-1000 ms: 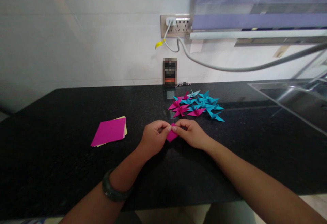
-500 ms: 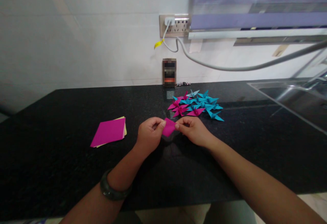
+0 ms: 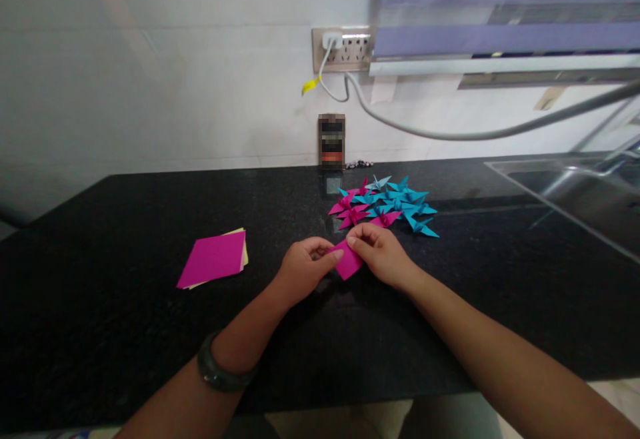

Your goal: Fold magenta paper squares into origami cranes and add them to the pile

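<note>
A small folded square of magenta origami paper is held between my two hands above the dark counter. My left hand pinches its left corner, thumb on top. At its upper right edge, my right hand grips the paper between thumb and fingers. Just beyond my hands lies a cluster of folded paper cranes, several blue and several magenta, with a pale blue one at the back. To the left rests a stack of square paper sheets, magenta on top with yellow and pink edges showing.
The black counter meets a pale tiled wall. A phone-like blurred object leans there, a beaded strand beside it. Above are a power socket and a grey hose. A metal sink is at right.
The folded magenta paper has shifted slightly right and turned. My left hand has moved right with its thumb now extended over the paper; my right hand has moved its grip to the upper edge.
</note>
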Tool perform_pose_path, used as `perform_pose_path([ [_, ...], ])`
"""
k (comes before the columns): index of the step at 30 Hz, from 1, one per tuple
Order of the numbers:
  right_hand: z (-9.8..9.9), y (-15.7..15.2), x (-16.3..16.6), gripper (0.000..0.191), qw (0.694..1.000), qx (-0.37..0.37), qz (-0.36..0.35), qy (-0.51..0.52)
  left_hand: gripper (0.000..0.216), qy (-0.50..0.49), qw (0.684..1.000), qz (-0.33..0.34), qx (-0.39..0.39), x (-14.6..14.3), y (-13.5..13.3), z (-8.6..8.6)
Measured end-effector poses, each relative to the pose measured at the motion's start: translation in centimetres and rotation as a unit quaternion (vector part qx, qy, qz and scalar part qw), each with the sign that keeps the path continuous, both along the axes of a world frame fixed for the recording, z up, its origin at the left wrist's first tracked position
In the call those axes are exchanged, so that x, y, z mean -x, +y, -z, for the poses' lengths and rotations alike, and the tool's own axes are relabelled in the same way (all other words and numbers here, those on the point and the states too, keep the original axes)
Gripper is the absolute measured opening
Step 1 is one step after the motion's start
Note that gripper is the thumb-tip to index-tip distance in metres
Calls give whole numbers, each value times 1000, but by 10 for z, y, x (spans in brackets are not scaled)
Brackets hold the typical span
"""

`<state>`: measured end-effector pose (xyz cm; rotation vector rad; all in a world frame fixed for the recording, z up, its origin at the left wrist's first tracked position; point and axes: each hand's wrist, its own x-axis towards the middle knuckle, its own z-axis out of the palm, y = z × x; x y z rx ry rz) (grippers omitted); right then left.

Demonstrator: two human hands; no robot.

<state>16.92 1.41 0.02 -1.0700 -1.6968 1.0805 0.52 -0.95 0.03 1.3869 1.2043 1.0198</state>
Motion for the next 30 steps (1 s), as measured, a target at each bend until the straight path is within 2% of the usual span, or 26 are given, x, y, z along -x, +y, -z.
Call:
perform_pose_path([
  [3,0,-3,2,16,999,-16,-5,-31,18,28,999,6,-26,2,0,0],
  [9,2,-3,4,27,994,-25,48,-99,15,56,996,-27,-59,3,-3,-9],
  [12,0,-4,5,28,995,-24,45,-80,14,43,996,-41,-64,2,-4,-11],
  [17,-1,-5,7,26,999,-6,-13,-37,14,27,995,-61,-75,2,-3,-8],
  [24,1,-3,4,25,998,17,-5,-53,16,5,986,-138,-97,5,0,-4],
  [30,1,5,-3,20,996,71,5,-49,18,19,983,-152,-100,9,2,0],
])
